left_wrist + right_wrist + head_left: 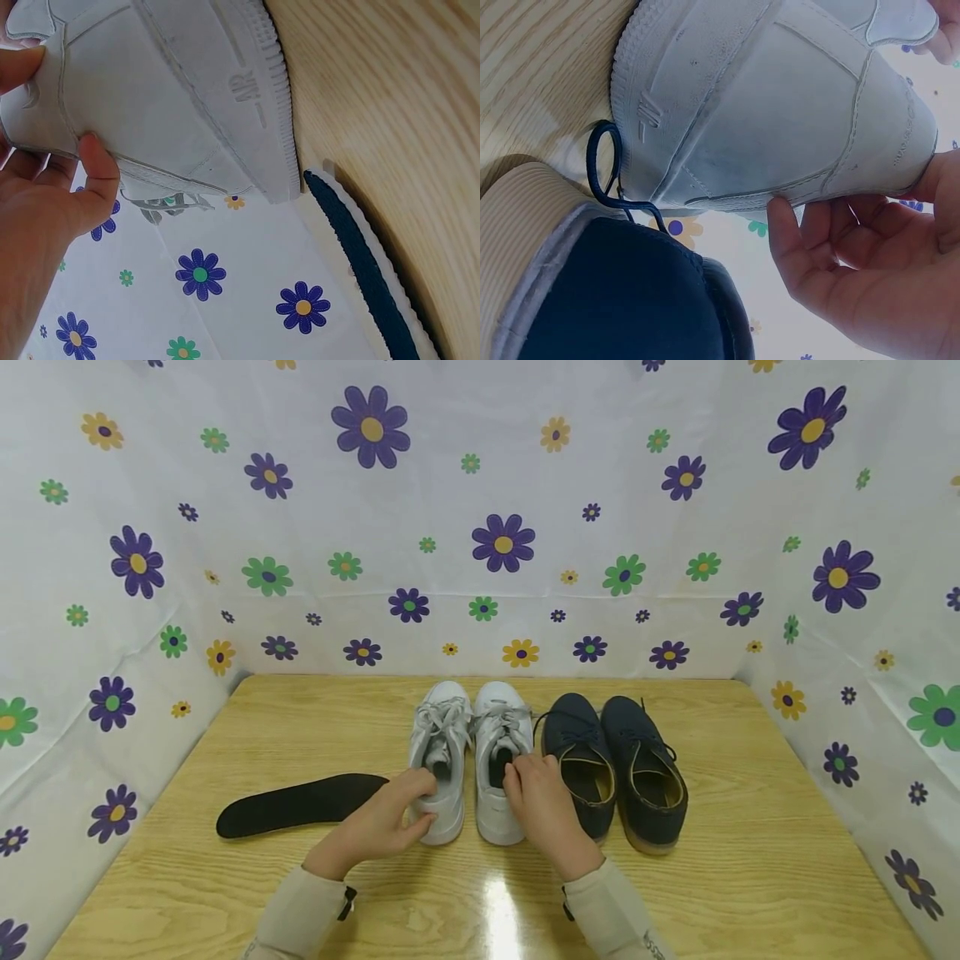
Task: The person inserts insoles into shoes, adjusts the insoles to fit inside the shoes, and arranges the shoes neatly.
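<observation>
Two white lace-up sneakers stand side by side with their heels toward me. My left hand (386,818) grips the heel collar of the left white sneaker (447,810), thumb at the back and fingers along the opening's edge. At the right white sneaker (497,818), my right hand (542,797) holds the collar, with fingers bent over its rim and the thumb at the heel. The right sneaker looks dark inside; the left one looks grey. A black insole (292,807) lies left of the shoes, its right end partly behind my left hand.
Right of the white pair stand two navy lace-up shoes, a nearer one (573,727) and an outer one (651,810). A navy lace loop (604,161) reaches toward the right sneaker. Flowered white cloth (420,510) borders the wooden table (750,860) at the back and sides.
</observation>
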### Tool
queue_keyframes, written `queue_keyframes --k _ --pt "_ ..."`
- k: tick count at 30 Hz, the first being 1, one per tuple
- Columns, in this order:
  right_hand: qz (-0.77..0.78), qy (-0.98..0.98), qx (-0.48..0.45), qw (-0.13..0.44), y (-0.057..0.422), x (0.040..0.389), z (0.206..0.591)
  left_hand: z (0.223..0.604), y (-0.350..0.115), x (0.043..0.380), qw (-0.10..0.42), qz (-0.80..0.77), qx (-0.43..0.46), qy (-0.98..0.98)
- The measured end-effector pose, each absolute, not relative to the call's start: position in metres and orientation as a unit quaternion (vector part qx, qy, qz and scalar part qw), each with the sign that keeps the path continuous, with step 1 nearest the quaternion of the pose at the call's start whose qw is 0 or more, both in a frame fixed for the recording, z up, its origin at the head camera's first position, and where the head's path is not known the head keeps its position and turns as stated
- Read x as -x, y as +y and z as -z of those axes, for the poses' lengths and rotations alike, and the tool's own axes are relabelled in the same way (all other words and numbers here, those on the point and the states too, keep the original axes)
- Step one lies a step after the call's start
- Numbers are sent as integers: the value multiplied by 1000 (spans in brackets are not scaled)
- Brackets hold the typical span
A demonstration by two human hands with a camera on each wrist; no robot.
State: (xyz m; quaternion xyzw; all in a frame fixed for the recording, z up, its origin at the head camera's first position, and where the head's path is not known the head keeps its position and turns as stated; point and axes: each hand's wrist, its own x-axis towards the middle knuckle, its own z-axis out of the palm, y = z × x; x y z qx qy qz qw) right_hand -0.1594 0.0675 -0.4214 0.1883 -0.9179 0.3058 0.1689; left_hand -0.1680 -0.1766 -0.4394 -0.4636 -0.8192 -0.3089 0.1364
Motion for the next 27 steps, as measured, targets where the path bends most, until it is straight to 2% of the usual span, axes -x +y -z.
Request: queue_keyframes --k 8,16,24,27 --pt "-303 -917 -190 177 68 159 421 437 -176 167 126 305 445 -832" --pt "-309 -914 -194 179 66 159 423 428 -195 168 49 331 401 -853" --pt "-309 -916 -186 178 66 158 426 417 -254 170 2 300 247 -921" --pt "-309 -915 -184 182 66 158 427 419 -274 169 -51 253 175 -950"
